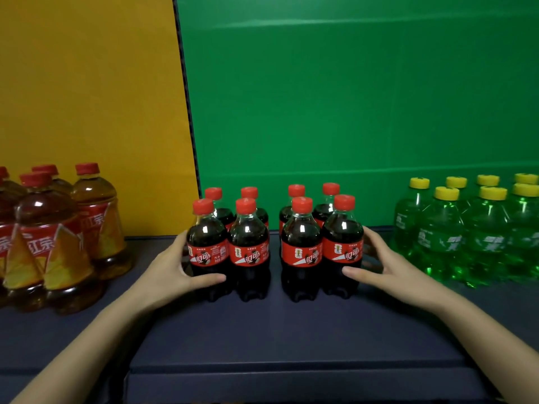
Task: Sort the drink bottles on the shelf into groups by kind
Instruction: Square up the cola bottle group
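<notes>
Several small cola bottles (302,249) with red caps and red labels stand in the middle of the dark shelf (277,339), in two clusters with a narrow gap between them. My left hand (172,269) cups the leftmost front cola bottle (207,252), thumb across its front and fingers round its far side. My right hand (379,263) cups the rightmost front cola bottle (343,246) the same way. Several amber tea bottles (52,246) with red caps stand at the left. Several green soda bottles (478,237) with yellow caps stand at the right.
A yellow panel (87,97) backs the left part of the shelf and a green panel (364,97) backs the rest. The shelf's front edge (277,371) runs across below my forearms. Bare shelf lies between the cola and each neighbouring group.
</notes>
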Motion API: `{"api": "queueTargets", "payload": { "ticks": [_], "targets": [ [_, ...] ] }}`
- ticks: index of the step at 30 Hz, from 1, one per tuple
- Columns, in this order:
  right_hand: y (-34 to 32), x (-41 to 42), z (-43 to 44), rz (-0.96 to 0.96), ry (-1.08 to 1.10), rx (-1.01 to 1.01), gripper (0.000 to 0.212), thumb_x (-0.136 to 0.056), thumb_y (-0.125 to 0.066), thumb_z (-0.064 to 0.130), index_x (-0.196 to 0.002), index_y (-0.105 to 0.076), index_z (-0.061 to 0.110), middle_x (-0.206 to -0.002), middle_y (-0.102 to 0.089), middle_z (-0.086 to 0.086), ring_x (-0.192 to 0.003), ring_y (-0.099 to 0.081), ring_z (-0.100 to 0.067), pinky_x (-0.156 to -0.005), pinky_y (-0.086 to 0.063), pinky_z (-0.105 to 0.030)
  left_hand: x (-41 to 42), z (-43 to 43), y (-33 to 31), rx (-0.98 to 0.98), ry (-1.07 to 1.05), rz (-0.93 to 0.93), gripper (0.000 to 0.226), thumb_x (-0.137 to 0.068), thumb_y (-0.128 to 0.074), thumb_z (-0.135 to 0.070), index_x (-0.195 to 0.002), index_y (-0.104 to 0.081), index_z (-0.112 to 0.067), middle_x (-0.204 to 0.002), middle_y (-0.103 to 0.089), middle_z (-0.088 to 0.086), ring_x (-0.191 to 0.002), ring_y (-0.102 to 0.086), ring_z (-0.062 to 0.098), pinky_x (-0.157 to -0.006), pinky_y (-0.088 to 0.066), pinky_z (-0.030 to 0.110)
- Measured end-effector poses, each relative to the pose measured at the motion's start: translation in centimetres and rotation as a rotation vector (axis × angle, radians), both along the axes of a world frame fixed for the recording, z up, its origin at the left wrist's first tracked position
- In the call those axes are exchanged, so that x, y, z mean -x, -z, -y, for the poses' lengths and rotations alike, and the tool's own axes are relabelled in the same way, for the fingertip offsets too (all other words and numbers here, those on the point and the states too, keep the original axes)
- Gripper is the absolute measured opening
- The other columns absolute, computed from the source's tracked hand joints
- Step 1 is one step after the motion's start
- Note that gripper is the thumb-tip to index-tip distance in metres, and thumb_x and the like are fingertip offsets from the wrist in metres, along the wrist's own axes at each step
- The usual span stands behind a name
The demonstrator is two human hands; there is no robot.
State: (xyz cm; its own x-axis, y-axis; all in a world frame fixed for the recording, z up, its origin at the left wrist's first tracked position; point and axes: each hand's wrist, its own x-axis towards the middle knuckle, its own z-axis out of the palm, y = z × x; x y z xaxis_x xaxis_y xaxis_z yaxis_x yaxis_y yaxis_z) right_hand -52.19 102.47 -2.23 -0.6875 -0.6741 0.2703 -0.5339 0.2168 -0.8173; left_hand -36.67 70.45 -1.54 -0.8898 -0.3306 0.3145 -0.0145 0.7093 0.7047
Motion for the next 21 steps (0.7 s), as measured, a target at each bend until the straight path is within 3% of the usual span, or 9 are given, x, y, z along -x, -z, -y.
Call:
{"api": "queueTargets", "payload": {
  "ticks": [2, 4, 6, 8, 12, 17, 21],
  "targets": [
    [0.0, 0.0, 0.5, 0.051, -0.058, 0.043, 0.086, -0.071, -0.066, 0.035, -0.137, -0.013, 0.042, -0.13, -0.033, 0.035, -0.113, -0.038, 0.025, -0.087, -0.035, 0.002, 0.7, -0.4, 0.0, -0.047, 0.053, -0.009, 0.093, -0.047, -0.08, -0.051, -0.124, -0.028, -0.042, -0.109, -0.049, -0.028, -0.102, -0.052, -0.002, -0.091, -0.04, 0.021],
    [0.2, 0.0, 1.0, 0.043, -0.079, 0.045, 0.081, -0.074, -0.063, 0.034, -0.135, -0.011, 0.046, -0.13, -0.027, 0.039, -0.11, -0.032, 0.033, -0.086, -0.031, 0.006, 1.1, -0.2, 0.3, -0.092, 0.071, -0.024, 0.1, -0.041, -0.083, -0.06, -0.125, -0.032, -0.041, -0.111, -0.051, -0.029, -0.1, -0.053, -0.008, -0.088, -0.042, 0.019],
    [0.5, 0.0, 1.4, 0.027, -0.091, 0.033, 0.074, -0.075, -0.059, 0.035, -0.126, -0.01, 0.054, -0.129, -0.022, 0.042, -0.109, -0.026, 0.037, -0.085, -0.026, 0.008, 1.4, 0.3, 0.8, -0.13, 0.078, -0.028, 0.107, -0.036, -0.083, -0.063, -0.128, -0.036, -0.037, -0.117, -0.056, -0.024, -0.105, -0.057, -0.003, -0.092, -0.045, 0.024],
    [0.8, 0.0, 1.7, 0.003, -0.091, 0.028, 0.071, -0.076, -0.058, 0.037, -0.123, -0.008, 0.057, -0.131, -0.019, 0.043, -0.112, -0.022, 0.036, -0.087, -0.024, 0.008, 1.4, 0.5, 1.2, -0.153, 0.097, -0.044, 0.108, -0.036, -0.083, -0.064, -0.131, -0.038, -0.036, -0.119, -0.059, -0.021, -0.108, -0.058, -0.002, -0.094, -0.046, 0.027],
    [1.3, 0.6, 1.9, -0.025, -0.078, 0.028, 0.069, -0.081, -0.059, 0.048, -0.127, -0.009, 0.057, -0.141, -0.018, 0.034, -0.123, -0.02, 0.027, -0.093, -0.023, 0.005, 1.5, 0.2, 1.4, -0.162, 0.094, -0.081, 0.104, -0.032, -0.08, -0.07, -0.124, -0.042, -0.04, -0.114, -0.06, -0.023, -0.103, -0.058, -0.008, -0.088, -0.045, 0.019],
    [1.7, 1.0, 2.1, -0.055, -0.053, 0.008, 0.084, -0.064, -0.058, 0.073, -0.13, -0.01, 0.058, -0.149, -0.018, 0.022, -0.135, -0.019, 0.011, -0.111, -0.021, -0.02, 1.6, -0.4, 1.4, -0.161, 0.083, -0.1, 0.099, -0.034, -0.079, -0.069, -0.122, -0.041, -0.043, -0.113, -0.06, -0.024, -0.099, -0.056, -0.015, -0.08, -0.043, 0.01],
    [1.9, 1.1, 2.4, -0.059, -0.046, 0.009, 0.092, -0.063, -0.059, 0.076, -0.137, -0.011, 0.052, -0.149, -0.021, 0.02, -0.136, -0.021, 0.005, -0.116, -0.022, -0.034, 1.6, -0.9, 1.4, -0.159, 0.086, -0.11, 0.091, -0.033, -0.078, -0.071, -0.113, -0.039, -0.051, -0.11, -0.059, -0.029, -0.099, -0.054, -0.018, -0.077, -0.042, 0.006]
  ]
}}
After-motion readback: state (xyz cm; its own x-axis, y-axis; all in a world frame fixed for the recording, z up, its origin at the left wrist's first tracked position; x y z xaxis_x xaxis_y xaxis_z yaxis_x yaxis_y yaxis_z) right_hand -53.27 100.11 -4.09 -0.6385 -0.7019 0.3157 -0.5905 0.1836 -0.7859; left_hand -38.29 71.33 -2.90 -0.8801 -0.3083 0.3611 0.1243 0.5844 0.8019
